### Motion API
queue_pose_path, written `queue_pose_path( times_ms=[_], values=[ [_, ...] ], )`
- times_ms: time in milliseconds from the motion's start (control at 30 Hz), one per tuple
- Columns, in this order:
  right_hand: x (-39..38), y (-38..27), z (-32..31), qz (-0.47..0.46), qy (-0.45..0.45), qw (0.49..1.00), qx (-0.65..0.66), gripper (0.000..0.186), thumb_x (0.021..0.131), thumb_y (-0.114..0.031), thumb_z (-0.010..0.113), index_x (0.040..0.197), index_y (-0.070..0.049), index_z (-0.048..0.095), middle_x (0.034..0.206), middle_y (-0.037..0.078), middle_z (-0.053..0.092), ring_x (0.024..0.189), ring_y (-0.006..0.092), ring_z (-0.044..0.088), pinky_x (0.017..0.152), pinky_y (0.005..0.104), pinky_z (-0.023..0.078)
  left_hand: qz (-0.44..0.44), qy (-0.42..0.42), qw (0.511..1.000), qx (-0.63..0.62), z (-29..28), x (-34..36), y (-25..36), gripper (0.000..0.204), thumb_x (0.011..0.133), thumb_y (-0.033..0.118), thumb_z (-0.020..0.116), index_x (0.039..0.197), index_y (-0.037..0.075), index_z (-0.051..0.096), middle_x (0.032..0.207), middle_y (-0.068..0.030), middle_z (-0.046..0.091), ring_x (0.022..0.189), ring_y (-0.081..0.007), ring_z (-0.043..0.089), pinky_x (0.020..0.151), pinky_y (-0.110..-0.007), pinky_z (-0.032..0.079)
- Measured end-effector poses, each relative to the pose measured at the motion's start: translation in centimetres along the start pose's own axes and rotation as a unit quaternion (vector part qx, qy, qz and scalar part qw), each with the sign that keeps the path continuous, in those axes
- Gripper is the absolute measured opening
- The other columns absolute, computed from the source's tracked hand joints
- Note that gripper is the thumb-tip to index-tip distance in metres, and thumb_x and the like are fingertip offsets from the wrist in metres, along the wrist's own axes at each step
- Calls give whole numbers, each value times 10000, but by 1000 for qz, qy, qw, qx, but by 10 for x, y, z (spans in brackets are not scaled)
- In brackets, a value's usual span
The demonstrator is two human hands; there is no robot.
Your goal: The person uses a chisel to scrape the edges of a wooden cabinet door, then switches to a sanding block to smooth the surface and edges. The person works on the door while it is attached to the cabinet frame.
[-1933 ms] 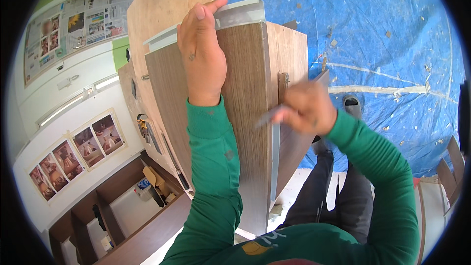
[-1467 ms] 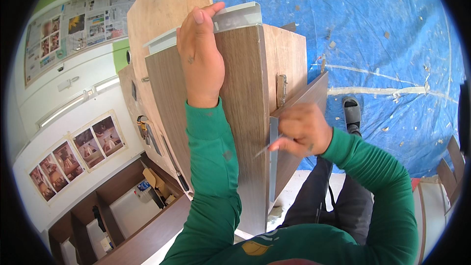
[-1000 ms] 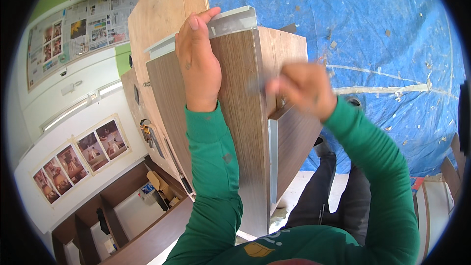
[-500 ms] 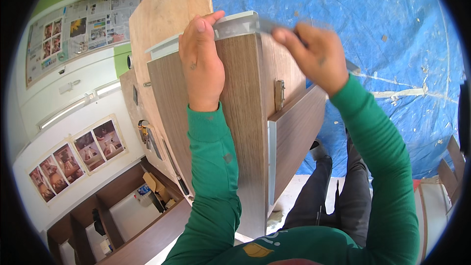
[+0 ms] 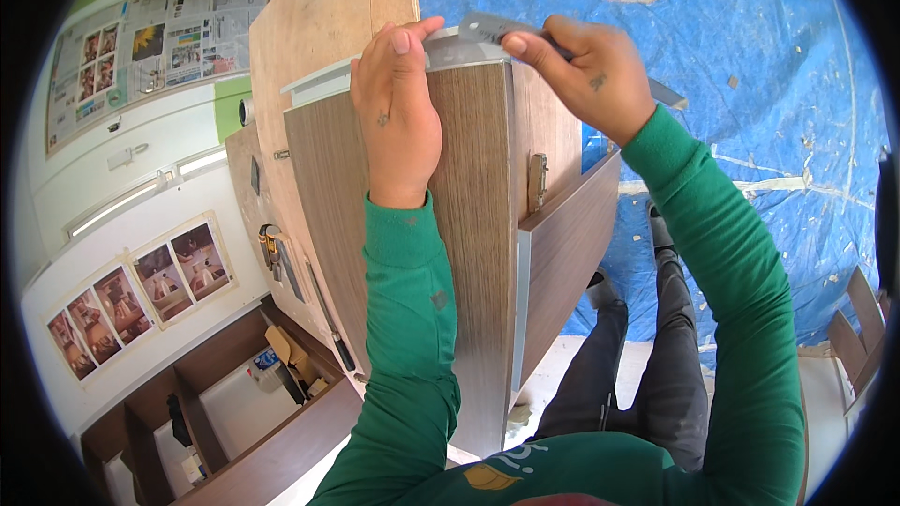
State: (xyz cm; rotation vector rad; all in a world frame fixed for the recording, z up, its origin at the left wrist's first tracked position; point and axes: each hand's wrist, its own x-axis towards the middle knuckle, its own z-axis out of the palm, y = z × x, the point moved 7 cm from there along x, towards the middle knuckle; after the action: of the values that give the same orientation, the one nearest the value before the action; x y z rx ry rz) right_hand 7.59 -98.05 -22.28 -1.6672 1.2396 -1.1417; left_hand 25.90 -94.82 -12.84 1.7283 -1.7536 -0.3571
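At 11 o'clock the left hand (image 5: pixel 400 117) covers the middle of the pale channel strip (image 5: pixel 466 54), and most of its fingers lie out of sight. Toward 1 o'clock the right hand (image 5: pixel 562 47) hides part of the flat grey tool (image 5: pixel 487 28); whether the grey piece (image 5: pixel 667 95) beyond the wrist belongs to it cannot be told. The top edge cuts off the plywood board (image 5: pixel 328 14) at 11 o'clock. Small items (image 5: pixel 269 358) toward 8 o'clock are too tiny to identify.
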Motion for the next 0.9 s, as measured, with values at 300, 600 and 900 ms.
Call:
queue_pose_path(
  times_ms=[300,600,900],
  values=[
    [-102,-47,5,-127,-187,970,92,589,901,-516,774,632,-50,534,559,142,465,462,331,475,463,429,381,-13,-9,1000,0,-2,-3,-1,592,1134,465,292,1165,88,747,1291,-89,675,1372,-363,491,1252,-560,136],
    [-6,8,-5,32,1,997,68,591,965,-508,731,673,-17,581,552,94,396,508,172,374,471,370,337,-12,-24,1000,-16,-1,-1,-1,591,1137,465,288,1171,97,749,1287,-94,686,1383,-354,482,1253,-554,134],
    [-20,2,-1,163,-54,954,245,536,992,-470,722,763,-1,601,657,-27,378,649,83,356,550,302,335,-3,-8,1000,-11,-3,-2,1,466,1117,420,402,1146,109,748,1246,-76,702,1359,-348,508,1246,-564,147]
  ],
)
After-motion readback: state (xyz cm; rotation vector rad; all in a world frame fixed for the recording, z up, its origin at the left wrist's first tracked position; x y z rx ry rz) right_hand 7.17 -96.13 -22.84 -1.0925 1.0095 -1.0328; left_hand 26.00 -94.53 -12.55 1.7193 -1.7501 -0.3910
